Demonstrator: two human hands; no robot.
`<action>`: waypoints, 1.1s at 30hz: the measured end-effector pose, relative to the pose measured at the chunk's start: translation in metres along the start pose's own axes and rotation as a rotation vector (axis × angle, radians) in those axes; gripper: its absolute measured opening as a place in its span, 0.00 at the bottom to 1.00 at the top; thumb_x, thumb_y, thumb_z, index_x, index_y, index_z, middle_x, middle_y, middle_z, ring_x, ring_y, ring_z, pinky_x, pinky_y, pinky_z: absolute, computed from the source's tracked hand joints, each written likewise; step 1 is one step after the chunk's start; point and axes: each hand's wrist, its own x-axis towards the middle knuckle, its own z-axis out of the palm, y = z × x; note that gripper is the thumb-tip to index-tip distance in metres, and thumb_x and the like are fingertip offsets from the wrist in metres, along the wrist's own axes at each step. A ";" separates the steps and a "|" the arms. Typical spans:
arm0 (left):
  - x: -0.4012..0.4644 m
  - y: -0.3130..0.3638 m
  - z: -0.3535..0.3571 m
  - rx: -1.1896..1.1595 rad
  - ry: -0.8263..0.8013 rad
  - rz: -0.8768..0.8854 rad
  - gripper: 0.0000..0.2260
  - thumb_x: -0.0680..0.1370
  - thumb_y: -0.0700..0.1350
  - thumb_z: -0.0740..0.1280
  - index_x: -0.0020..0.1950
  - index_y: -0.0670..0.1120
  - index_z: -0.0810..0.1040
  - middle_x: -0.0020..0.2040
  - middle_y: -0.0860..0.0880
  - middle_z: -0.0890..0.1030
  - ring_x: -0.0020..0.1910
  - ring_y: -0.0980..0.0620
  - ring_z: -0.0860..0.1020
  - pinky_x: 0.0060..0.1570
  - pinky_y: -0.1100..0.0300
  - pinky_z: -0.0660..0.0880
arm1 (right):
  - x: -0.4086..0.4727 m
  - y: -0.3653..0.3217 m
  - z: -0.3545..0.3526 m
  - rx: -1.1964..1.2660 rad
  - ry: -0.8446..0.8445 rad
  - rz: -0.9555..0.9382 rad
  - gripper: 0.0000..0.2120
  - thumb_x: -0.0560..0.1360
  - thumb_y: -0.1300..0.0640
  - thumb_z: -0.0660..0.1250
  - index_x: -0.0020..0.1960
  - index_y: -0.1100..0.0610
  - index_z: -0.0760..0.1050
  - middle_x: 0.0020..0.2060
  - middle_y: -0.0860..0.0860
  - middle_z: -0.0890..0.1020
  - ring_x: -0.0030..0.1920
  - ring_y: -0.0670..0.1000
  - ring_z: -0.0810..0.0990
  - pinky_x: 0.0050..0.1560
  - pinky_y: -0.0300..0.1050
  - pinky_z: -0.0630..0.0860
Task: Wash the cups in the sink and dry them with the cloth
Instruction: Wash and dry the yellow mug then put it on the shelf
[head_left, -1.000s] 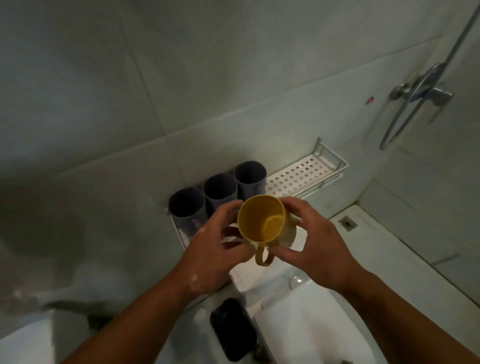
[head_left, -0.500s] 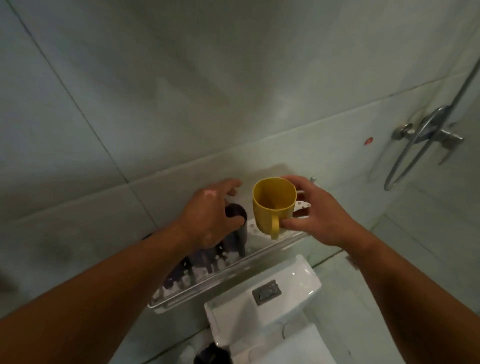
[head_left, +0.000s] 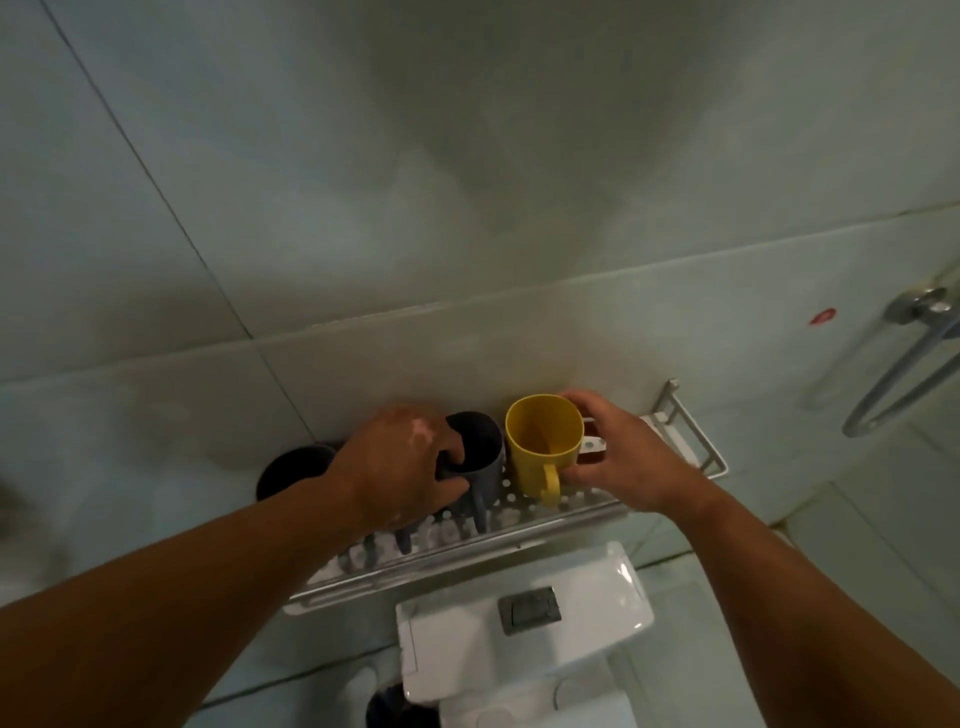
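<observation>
A tiled wall (head_left: 467, 182) filled most of the view, dim and slightly blurred. Below both hands stood a white toilet tank (head_left: 524, 623), its lower part cut off by the frame edge. A white perforated shelf (head_left: 571, 512) ran along the wall under the hands, its left end hidden behind the left forearm. Far right of the right hand, a metal towel ring (head_left: 893, 374) was cut off at the edge.

The left hand (head_left: 400, 462) curled round a dark grey cup (head_left: 478, 462), fingers hooked over its rim; the palm hid much of that cup. Left of this hand, another dark cup (head_left: 291, 467) showed only partly. The right hand (head_left: 618, 457) gripped the yellow cup (head_left: 543, 441), upright on the shelf, handle toward the camera, just beside the grey one; whether they touched was unclear.
</observation>
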 end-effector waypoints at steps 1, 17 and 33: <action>-0.001 -0.001 0.001 0.008 0.011 0.012 0.07 0.73 0.53 0.73 0.47 0.52 0.85 0.45 0.51 0.83 0.43 0.51 0.78 0.46 0.54 0.77 | 0.001 0.000 0.001 0.009 -0.011 0.005 0.41 0.66 0.50 0.82 0.72 0.39 0.64 0.64 0.39 0.76 0.62 0.43 0.75 0.53 0.37 0.77; -0.003 -0.008 0.017 0.041 0.097 0.016 0.06 0.75 0.55 0.72 0.43 0.55 0.85 0.40 0.54 0.80 0.45 0.52 0.72 0.47 0.53 0.74 | 0.005 0.002 0.005 0.055 -0.016 0.052 0.37 0.68 0.53 0.81 0.68 0.37 0.65 0.61 0.36 0.76 0.63 0.43 0.76 0.58 0.39 0.78; -0.004 -0.014 0.021 0.019 0.109 0.037 0.09 0.76 0.55 0.71 0.52 0.54 0.85 0.48 0.53 0.83 0.49 0.50 0.74 0.54 0.49 0.74 | -0.005 -0.007 0.000 -0.010 0.023 0.044 0.40 0.67 0.55 0.81 0.72 0.39 0.64 0.66 0.41 0.76 0.66 0.45 0.75 0.63 0.47 0.78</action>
